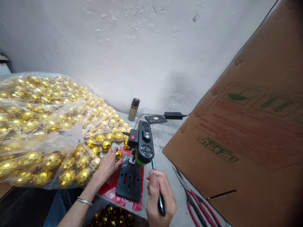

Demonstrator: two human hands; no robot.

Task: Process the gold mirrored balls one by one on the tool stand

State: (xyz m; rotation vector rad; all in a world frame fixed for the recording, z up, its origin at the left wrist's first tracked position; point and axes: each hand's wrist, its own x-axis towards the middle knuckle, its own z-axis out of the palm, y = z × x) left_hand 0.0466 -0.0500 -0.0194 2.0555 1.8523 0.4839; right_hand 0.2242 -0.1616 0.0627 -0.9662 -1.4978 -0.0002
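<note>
Grips a black-handled rod [162, 206] with the right fingers [163, 180] near six o'clock; holds a gold ball [118, 155] with the left fingers [112, 156], between seven and eight o'clock.

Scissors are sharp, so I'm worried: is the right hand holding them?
No, the right hand grips a black handle, and the scissors lie to the right of it.

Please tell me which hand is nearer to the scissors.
Right. The right hand grips a black handle just left of the scissors. The left hand is farther off, across the black device, beside a gold ball.
</note>
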